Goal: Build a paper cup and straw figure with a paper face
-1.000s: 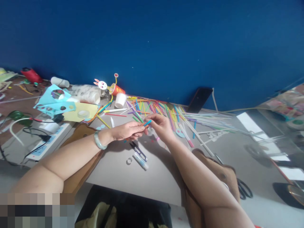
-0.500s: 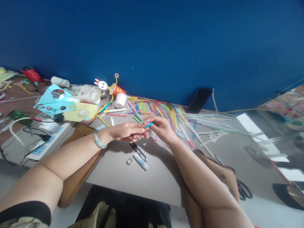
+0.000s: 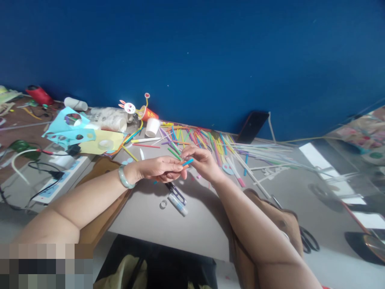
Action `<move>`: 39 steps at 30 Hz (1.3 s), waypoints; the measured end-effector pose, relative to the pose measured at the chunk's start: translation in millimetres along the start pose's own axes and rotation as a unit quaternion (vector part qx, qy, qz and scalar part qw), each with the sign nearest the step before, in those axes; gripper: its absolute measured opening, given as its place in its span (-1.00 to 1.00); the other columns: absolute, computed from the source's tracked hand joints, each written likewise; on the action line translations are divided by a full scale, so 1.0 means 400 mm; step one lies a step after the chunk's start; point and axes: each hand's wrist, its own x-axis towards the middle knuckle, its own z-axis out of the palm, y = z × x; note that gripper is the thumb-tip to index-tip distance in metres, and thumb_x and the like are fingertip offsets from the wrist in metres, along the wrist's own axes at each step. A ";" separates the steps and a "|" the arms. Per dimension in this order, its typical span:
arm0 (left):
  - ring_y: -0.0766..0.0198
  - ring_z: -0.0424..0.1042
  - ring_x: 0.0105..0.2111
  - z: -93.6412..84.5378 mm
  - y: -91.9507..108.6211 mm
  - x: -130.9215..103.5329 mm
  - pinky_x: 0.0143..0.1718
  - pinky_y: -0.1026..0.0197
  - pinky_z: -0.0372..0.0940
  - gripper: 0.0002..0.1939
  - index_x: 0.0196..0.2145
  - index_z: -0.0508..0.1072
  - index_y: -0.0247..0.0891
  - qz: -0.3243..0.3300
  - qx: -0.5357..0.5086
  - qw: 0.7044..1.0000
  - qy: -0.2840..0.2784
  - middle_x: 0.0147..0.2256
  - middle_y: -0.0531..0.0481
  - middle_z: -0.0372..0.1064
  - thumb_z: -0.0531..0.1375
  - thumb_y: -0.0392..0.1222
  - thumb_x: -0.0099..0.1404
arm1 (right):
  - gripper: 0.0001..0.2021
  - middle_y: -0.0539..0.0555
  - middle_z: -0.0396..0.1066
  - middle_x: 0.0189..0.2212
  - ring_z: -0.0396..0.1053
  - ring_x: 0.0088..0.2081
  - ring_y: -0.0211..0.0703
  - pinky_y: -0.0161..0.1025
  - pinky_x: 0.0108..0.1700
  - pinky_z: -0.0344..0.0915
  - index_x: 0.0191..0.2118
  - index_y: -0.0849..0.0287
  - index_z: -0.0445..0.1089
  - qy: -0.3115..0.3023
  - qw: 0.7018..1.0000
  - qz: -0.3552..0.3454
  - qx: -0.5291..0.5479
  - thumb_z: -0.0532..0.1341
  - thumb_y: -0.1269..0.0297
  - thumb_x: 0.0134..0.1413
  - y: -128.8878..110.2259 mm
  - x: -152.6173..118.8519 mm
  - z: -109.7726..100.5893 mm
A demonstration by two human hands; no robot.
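Note:
My left hand (image 3: 159, 167), with a pale bangle at the wrist, is closed around short pieces of drinking straw. A blue straw piece (image 3: 188, 162) sticks out past its fingertips, and a bit of an orange straw piece (image 3: 185, 166) shows just under it. Close on the right, my right hand (image 3: 204, 162) has its thumb and fingers pinched together beside the straw ends; whatever they hold is too small to make out. Below the hands lie dark-handled scissors (image 3: 179, 195), partly covered, a glue stick (image 3: 178, 204) and a small round cap (image 3: 163, 204).
Many coloured straws (image 3: 207, 140) are spread behind the hands. A white paper cup (image 3: 152, 127), an orange cup with a rabbit face (image 3: 149, 114) and stacked cups (image 3: 116, 123) stand further left. A power strip (image 3: 61, 180) lies left; a phone (image 3: 253, 126) leans on the blue wall.
The blue straw piece has shifted slightly in the fingers and shows a little differently at the left fingertips. Both hands stay in nearly the same place.

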 end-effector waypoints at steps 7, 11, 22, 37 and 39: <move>0.48 -0.04 -0.63 0.015 0.005 -0.009 -0.64 0.39 -0.11 -0.67 -0.26 0.50 -0.38 -0.021 0.005 1.000 -0.017 -0.58 0.18 -0.04 0.18 0.00 0.39 | -0.89 0.04 0.47 -0.35 0.38 -0.26 -0.21 -0.23 -0.20 0.32 -0.31 0.12 0.54 0.024 0.999 0.017 -0.037 0.31 0.22 0.13 -0.007 -0.001 0.010; 0.46 -0.02 -0.66 0.013 -0.002 -0.002 -0.66 0.36 -0.09 -0.65 -0.25 0.50 -0.38 -0.030 0.019 0.999 -0.020 -0.60 0.17 -0.02 0.18 0.03 0.38 | -0.89 0.06 0.47 -0.33 0.39 -0.27 -0.19 -0.21 -0.22 0.34 -0.31 0.11 0.55 0.031 0.998 0.005 -0.050 0.29 0.22 0.14 -0.014 -0.007 0.023; 0.48 -0.01 -0.64 0.010 0.000 -0.006 -0.64 0.37 -0.11 -0.66 -0.26 0.50 -0.41 -0.009 0.005 1.000 -0.018 -0.58 0.17 -0.02 0.17 0.00 0.39 | -0.73 0.09 0.48 -0.35 0.40 -0.28 -0.16 -0.12 -0.15 0.35 -0.32 0.07 0.58 0.016 0.998 -0.035 -0.042 0.33 -0.02 0.13 -0.019 -0.010 0.019; 0.48 -0.06 -0.66 0.000 0.003 0.003 -0.67 0.41 -0.10 -0.77 -0.30 0.48 -0.41 -0.003 -0.050 0.999 0.004 -0.61 0.17 -0.01 0.17 -0.14 0.33 | -0.82 0.08 0.45 -0.36 0.39 -0.27 -0.14 -0.11 -0.14 0.35 -0.35 0.06 0.58 0.003 0.997 -0.050 -0.062 0.27 0.16 0.20 -0.025 -0.012 0.015; 0.48 -0.06 -0.68 -0.001 0.006 0.008 -0.68 0.40 -0.11 -0.82 -0.32 0.48 -0.41 -0.018 -0.060 0.998 0.003 -0.62 0.16 0.01 0.16 -0.21 0.26 | -0.83 0.08 0.44 -0.36 0.38 -0.26 -0.13 -0.09 -0.12 0.36 -0.36 0.06 0.58 0.001 0.997 -0.050 -0.067 0.26 0.19 0.20 -0.027 -0.012 0.015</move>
